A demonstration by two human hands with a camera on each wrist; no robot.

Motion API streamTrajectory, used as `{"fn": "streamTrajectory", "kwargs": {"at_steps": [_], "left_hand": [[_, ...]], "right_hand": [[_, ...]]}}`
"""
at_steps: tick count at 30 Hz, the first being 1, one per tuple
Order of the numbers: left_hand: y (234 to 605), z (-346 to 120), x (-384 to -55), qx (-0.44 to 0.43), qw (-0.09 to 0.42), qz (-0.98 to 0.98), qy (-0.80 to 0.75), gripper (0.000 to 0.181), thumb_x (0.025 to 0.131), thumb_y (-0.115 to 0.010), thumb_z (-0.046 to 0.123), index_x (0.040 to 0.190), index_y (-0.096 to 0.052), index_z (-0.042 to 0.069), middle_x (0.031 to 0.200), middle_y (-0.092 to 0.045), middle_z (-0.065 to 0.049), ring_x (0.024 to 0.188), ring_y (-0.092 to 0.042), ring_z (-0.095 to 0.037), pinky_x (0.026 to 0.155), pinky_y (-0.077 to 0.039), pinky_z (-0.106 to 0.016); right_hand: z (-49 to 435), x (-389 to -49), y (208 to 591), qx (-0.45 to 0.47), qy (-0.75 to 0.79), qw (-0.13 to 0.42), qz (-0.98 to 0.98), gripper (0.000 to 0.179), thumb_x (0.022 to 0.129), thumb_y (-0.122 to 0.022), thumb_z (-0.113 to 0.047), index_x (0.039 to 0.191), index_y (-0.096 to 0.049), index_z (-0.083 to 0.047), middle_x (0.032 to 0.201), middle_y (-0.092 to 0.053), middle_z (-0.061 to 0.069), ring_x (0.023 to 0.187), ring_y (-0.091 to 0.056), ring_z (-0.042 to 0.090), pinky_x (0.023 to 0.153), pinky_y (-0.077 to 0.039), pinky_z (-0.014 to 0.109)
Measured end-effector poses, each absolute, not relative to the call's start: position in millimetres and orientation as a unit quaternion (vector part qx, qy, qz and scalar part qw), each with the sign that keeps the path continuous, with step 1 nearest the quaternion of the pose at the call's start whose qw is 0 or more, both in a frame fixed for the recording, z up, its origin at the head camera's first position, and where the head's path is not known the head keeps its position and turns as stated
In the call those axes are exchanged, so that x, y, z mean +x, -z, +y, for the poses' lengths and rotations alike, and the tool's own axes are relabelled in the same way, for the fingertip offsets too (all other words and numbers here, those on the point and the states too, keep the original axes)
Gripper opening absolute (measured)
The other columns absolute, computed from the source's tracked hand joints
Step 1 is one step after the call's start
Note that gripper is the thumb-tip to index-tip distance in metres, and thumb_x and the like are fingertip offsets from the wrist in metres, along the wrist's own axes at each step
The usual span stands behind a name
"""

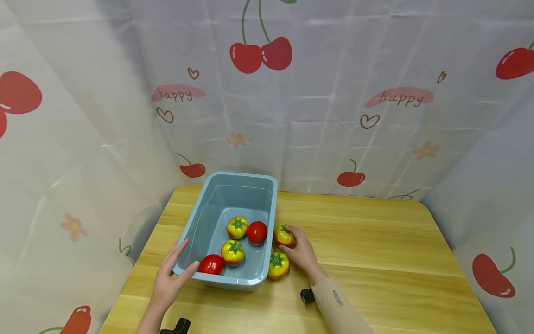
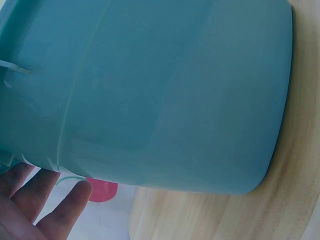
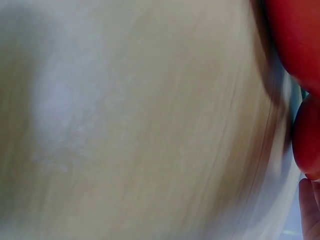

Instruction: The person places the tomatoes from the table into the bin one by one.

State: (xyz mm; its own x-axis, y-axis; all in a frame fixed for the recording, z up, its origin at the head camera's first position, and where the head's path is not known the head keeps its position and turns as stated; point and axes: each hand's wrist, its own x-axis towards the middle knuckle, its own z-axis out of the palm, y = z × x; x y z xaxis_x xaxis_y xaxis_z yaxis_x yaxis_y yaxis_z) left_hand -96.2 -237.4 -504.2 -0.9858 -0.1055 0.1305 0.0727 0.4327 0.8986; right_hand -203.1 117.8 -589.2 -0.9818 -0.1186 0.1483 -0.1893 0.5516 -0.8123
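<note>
A light blue plastic bin (image 1: 273, 204) stands on the table, with two yellow tomatoes with green leafy tops and two red ones inside. At its near left corner, my left hand (image 1: 164, 278) touches the rim with spread, fairly straight fingers; the left wrist view shows fingers (image 2: 67, 212) against the bin's edge. Just right of the bin, my right hand (image 1: 302, 250) grips a yellow-red tomato (image 1: 283, 235), thumb on the near side and fingers over the top. Another yellow tomato (image 1: 278, 266) sits nearer me, beside the bin wall. Red undersides (image 3: 300, 40) fill the right wrist view's edge.
The wooden table (image 1: 375, 246) extends to the right of the bin. White curtains (image 1: 313, 116) printed with cherries, hearts and "happy" hang behind and on both sides. Black wrist-worn pieces (image 1: 307, 296) show near both wrists.
</note>
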Motion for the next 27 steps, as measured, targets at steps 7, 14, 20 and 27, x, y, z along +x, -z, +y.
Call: {"fn": "streamTrajectory", "kwargs": {"at_steps": [7, 14, 20, 27], "left_hand": [[503.6, -237.1, -97.0, 0.012, 0.079, -0.842, 0.533, 0.062, 0.086, -0.069, 0.024, 0.142, -0.043, 0.017, 0.153, -0.022, -0.01, 0.135, -0.025, -0.037, 0.094, -0.033, -0.065], [504.1, -236.6, -96.9, 0.012, 0.078, -0.841, 0.535, 0.062, 0.086, -0.07, 0.025, 0.142, -0.043, 0.017, 0.153, -0.022, -0.009, 0.135, -0.025, -0.037, 0.094, -0.033, -0.064], [504.0, -236.2, -96.8, 0.014, 0.079, -0.842, 0.533, 0.062, 0.086, -0.069, 0.024, 0.142, -0.043, 0.019, 0.153, -0.022, -0.009, 0.135, -0.025, -0.037, 0.094, -0.033, -0.064], [503.3, -236.5, -95.4, 0.014, 0.078, -0.842, 0.534, 0.062, 0.087, -0.069, 0.025, 0.142, -0.043, 0.02, 0.153, -0.022, -0.005, 0.135, -0.025, -0.036, 0.094, -0.033, -0.064]], "right_hand": [[119.1, -201.6, 589.6, 0.079, -0.481, 0.033, -0.873, 0.056, 0.076, -0.079, -0.016, 0.127, -0.055, -0.01, 0.133, -0.049, 0.012, 0.121, -0.046, 0.032, 0.102, -0.034, 0.05], [121.2, -199.7, 584.3, 0.057, -0.498, 0.017, -0.865, 0.057, 0.076, -0.08, -0.018, 0.128, -0.055, -0.013, 0.134, -0.049, 0.009, 0.117, -0.049, 0.03, 0.098, -0.039, 0.048], [124.9, -199.3, 569.7, 0.069, -0.512, 0.024, -0.856, 0.058, 0.076, -0.08, -0.019, 0.128, -0.056, -0.012, 0.131, -0.052, 0.009, 0.113, -0.051, 0.027, 0.094, -0.043, 0.045], [128.6, -197.4, 547.4, 0.091, -0.527, 0.041, -0.844, 0.056, 0.075, -0.081, -0.019, 0.126, -0.058, -0.012, 0.131, -0.053, 0.007, 0.115, -0.05, 0.026, 0.094, -0.043, 0.044]]}}
